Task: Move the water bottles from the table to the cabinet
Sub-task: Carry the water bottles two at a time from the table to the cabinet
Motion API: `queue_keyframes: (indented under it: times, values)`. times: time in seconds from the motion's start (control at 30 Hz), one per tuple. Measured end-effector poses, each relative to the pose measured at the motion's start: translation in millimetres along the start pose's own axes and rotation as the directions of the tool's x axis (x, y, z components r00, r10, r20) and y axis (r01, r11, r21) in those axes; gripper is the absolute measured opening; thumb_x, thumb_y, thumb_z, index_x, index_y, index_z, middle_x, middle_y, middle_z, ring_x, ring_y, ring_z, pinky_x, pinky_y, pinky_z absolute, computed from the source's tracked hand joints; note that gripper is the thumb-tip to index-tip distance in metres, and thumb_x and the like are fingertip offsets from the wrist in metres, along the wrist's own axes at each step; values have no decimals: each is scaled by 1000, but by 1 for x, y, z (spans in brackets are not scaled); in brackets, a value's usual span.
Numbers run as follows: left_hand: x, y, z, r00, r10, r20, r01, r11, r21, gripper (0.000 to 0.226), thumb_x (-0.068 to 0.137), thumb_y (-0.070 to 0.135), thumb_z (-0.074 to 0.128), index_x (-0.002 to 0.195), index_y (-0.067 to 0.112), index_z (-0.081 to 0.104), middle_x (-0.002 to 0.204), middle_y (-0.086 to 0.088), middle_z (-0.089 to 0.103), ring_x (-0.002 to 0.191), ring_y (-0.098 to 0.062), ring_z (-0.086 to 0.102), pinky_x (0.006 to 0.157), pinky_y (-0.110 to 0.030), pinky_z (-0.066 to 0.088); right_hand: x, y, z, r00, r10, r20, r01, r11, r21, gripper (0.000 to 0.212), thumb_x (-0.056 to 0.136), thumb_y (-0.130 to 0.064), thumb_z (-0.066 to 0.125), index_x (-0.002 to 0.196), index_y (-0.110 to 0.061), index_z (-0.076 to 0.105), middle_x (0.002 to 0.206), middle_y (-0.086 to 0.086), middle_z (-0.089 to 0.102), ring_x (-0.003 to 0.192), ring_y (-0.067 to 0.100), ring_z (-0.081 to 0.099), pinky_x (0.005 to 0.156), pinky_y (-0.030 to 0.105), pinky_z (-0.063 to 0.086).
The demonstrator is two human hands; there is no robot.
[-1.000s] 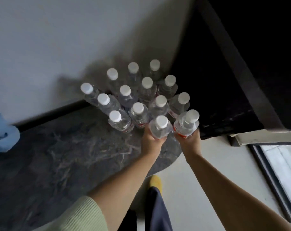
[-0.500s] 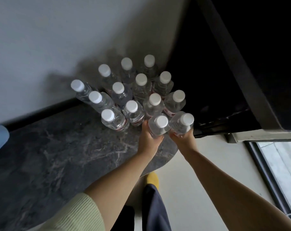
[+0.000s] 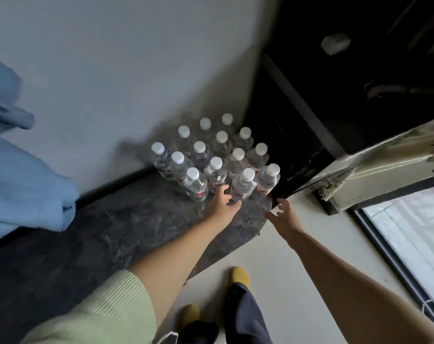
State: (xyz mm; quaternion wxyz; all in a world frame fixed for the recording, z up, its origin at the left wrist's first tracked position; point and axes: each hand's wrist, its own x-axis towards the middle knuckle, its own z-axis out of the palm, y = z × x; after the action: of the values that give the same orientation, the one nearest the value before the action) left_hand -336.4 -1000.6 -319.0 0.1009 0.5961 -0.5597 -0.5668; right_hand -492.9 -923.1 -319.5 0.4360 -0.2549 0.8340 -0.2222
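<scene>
both hands off the bottles gripped a second ago. left hand (image 3: 222, 203) drawn back with fingers spread, fingertips just short of the near bottle (image 3: 243, 184). right hand (image 3: 284, 214) pulled away past the table edge (image 3: 265, 214), fingers loosely spread, holding nothing. right-end bottle (image 3: 267, 180) released, upright at the table's rim beside the near bottle. viewpoint pulled back and higher; blue cloth (image 3: 24, 182) far larger at left.

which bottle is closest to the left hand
The front-row bottle second from the right; the left hand's fingertips nearly touch its base.
</scene>
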Motion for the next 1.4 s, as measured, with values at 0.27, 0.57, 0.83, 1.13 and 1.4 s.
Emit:
queue_keyframes:
  times: [0.27, 0.57, 0.83, 1.13, 1.4]
  values:
    - [-92, 81, -94, 954, 260, 148, -297, 883, 362, 51, 92, 30, 61, 137, 17, 41, 120, -6, 58, 110, -26, 58, 96, -40, 48, -100, -100, -30, 965, -237, 115, 262, 825, -500, 40, 97, -23, 53, 132, -4, 52, 127, 17, 60, 116, 31, 57, 88, 32, 44]
    - [-175, 114, -171, 908, 407, 103, -351, 602, 717, 47, 91, 29, 59, 133, 11, 46, 129, -10, 57, 114, -30, 57, 82, -29, 42, -194, -191, -19, 941, -308, 139, 295, 547, -783, 43, 94, -31, 52, 132, -14, 52, 135, 12, 52, 126, 36, 49, 106, 58, 38]
    - [-252, 93, -232, 909, 405, -98, -172, 579, 797, 49, 94, 38, 52, 137, 17, 41, 137, -9, 51, 119, -29, 53, 89, -37, 44, -253, -229, 18, 842, -471, 264, 432, 295, -852, 45, 95, -31, 52, 138, -19, 48, 141, 6, 48, 133, 31, 44, 111, 56, 30]
    - [-361, 10, -240, 876, 165, -453, 156, 792, 590, 45, 93, 36, 52, 133, 15, 45, 134, -9, 53, 118, -30, 53, 90, -34, 44, -328, -213, 61, 575, -634, 517, 675, 11, -738, 52, 97, -47, 44, 141, -19, 42, 142, 11, 44, 131, 32, 44, 107, 50, 38]
    - [-502, -82, -224, 772, 2, -636, 325, 858, 397, 50, 97, 34, 50, 140, 11, 39, 129, -14, 55, 112, -31, 56, 83, -35, 46, -431, -166, 139, 344, -540, 768, 809, -245, -535, 47, 98, -40, 45, 138, -16, 44, 143, 14, 43, 132, 34, 43, 107, 47, 37]
